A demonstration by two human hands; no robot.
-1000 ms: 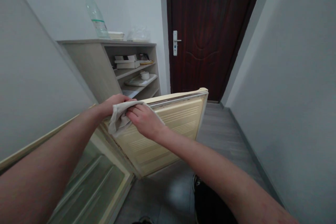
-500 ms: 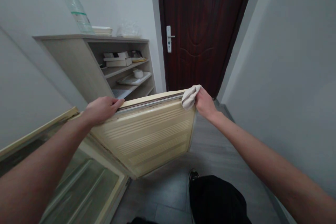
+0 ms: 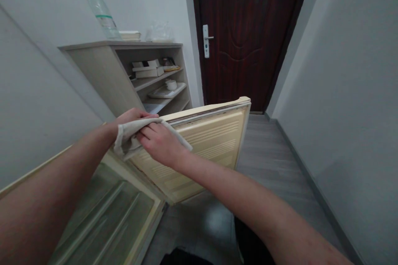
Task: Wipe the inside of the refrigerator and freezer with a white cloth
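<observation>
Right hand [image 3: 160, 140] and cloth [image 3: 124, 136] have moved back from the free corner of the pale yellow door [image 3: 217, 132] to beside the left hand [image 3: 132, 115]. Right grip closed on the bunched cloth, now at the door's upper edge. Left grip partly hidden there; cannot tell. Step, judged: wiping that edge. Next move calls for even cloth pressure, door steadied.

– What is borne atop the shelf unit [image 3: 96, 75]?
– A bottle [image 3: 104, 15], a pale container [image 3: 130, 35] and a plastic bag [image 3: 159, 33] are carried.
– And inside?
– White boxes [image 3: 147, 72] are stacked on one shelf [image 3: 143, 84], a tray [image 3: 160, 92] is laid below
</observation>
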